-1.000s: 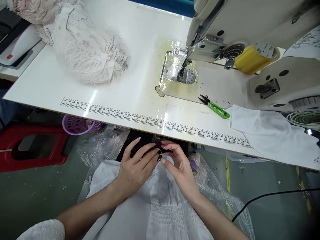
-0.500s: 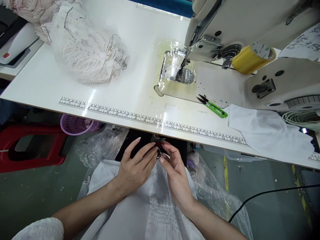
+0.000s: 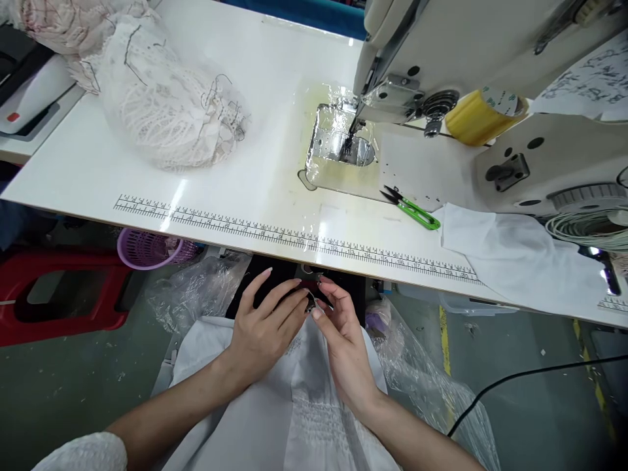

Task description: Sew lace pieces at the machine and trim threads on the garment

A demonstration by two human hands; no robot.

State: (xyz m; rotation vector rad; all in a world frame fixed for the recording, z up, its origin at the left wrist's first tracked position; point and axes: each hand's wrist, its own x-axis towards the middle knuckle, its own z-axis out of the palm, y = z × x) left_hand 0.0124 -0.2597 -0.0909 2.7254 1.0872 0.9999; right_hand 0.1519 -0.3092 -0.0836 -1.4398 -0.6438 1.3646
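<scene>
Over my lap, below the table's front edge, my two hands meet at a small, shiny, dark metal part (image 3: 310,305) that looks like a bobbin case. My left hand (image 3: 267,330) has its outer fingers spread, with the part at its inner fingertips; its thumb is hidden. On the other side, the thumb and fingers of my right hand (image 3: 346,347) curl around the part, the thumb touching its edge. A thin pale line, perhaps thread, curves between the fingertips. White gathered fabric (image 3: 314,418) lies beneath both wrists.
A sewing machine (image 3: 392,98) stands on the white table (image 3: 265,176), green thread snips (image 3: 415,211) before it. Yellow tape (image 3: 483,118) rests against the machine. White cloth (image 3: 520,255) lies right, lace fabric (image 3: 167,104) left. Below are a purple basket (image 3: 152,252) and red stool (image 3: 63,297).
My view has shifted slightly, so the table and machine appear a little further left. Both hands stay together at the metal part, with only tiny finger movement.
</scene>
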